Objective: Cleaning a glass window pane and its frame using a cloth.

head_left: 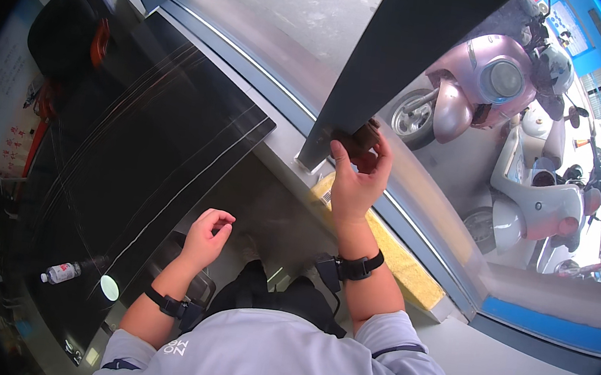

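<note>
My right hand point(360, 183) is raised in front of a tall dark post point(393, 57) by the window. Its thumb and fingers are closed around a small brown object point(360, 141), which is against or very close to the post's lower part; its exact kind does not show. My left hand point(207, 238) hangs beside the edge of a glossy black table point(167, 120). Its fingers are loosely bent with the thumb apart, and nothing shows in them. Each wrist wears a black strap.
A long yellow block point(409, 274) lies along the window sill beneath my right forearm. On the table are a clear bottle point(62, 273) on its side and a pale round disc point(110, 287). A black chair point(66, 31) stands far left. Behind the glass are a pink scooter point(487, 75) and others.
</note>
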`<action>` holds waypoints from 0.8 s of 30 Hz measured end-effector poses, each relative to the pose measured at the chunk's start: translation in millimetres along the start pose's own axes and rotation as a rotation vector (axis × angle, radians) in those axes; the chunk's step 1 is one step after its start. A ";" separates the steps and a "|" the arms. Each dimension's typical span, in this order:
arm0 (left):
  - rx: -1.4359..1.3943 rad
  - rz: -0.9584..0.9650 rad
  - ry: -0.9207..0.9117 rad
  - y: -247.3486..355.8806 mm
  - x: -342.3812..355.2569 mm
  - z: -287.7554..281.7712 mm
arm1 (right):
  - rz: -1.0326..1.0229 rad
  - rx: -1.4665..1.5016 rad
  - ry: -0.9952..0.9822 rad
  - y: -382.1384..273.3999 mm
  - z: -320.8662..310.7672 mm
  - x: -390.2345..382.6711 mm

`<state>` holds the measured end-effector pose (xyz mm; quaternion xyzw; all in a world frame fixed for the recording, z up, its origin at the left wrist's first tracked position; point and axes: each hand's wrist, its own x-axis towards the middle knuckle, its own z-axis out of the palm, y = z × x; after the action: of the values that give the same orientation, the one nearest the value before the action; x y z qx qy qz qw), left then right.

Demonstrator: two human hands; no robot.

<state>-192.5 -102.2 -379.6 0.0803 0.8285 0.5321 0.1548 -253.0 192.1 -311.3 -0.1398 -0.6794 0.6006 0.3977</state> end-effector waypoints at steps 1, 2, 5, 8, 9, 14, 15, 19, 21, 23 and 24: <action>-0.010 0.011 0.004 -1.3 2.7 -2.1 | -0.007 0.015 -0.015 -4.0 -0.7 5.9; -0.026 0.012 0.005 -2.3 6.2 -4.9 | 0.034 0.075 -0.029 -14.6 -1.7 9.2; -0.050 0.013 -0.009 -0.4 15.3 -10.8 | -0.140 0.083 0.043 -46.2 4.6 25.3; -0.089 0.058 -0.025 -2.2 27.3 -15.7 | -0.224 -0.003 0.079 -82.8 9.9 46.3; -0.111 0.079 -0.026 0.3 32.8 -15.6 | -0.278 0.018 0.094 -98.9 13.3 54.6; -0.168 0.146 -0.060 32.6 54.5 -18.1 | -0.642 -0.228 0.131 -174.6 17.1 82.9; -0.197 0.197 -0.081 48.0 57.8 -17.1 | -0.656 -0.242 0.129 -179.2 15.6 79.7; -0.294 0.361 -0.162 83.3 61.4 -25.8 | -0.851 -0.506 -0.317 -157.8 6.1 40.2; -0.432 0.471 -0.212 103.6 62.0 -21.7 | -0.525 -0.444 -0.607 -128.2 8.9 -1.5; -0.557 0.438 -0.274 113.7 59.7 -13.0 | -0.389 -0.510 -0.693 -98.2 6.6 -40.9; -0.562 0.437 -0.266 110.3 59.3 -5.4 | -0.371 -0.490 -0.699 -84.1 6.0 -53.2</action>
<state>-253.5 -42.7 -287.7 0.2781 0.5861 0.7440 0.1598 -198.7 132.2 -253.0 0.1051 -0.9081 0.3522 0.2007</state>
